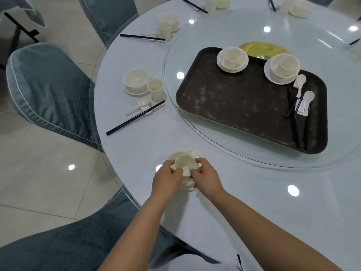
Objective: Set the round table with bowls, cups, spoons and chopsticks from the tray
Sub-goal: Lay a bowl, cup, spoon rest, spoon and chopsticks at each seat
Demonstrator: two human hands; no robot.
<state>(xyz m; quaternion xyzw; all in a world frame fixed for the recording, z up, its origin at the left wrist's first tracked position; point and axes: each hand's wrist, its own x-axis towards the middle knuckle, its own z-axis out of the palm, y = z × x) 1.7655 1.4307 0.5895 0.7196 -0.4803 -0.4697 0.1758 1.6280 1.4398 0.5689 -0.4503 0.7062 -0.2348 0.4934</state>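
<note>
A nested cream bowl-and-cup set [184,163] is gripped between the left hand [166,178] and right hand [207,178], apparently to be unstacked at this seat, the tray [244,106] lying beyond them.

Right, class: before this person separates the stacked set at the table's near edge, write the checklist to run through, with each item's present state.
1. Both hands on the set: ok; left hand and right hand hold the stacked set.
2. Set rests on the round table: ok.
3. Space beside it for cup and chopsticks: ok.
4. Spoons and chopsticks left on the tray: ok.
5. Spoon inside this set: cannot tell.
</note>
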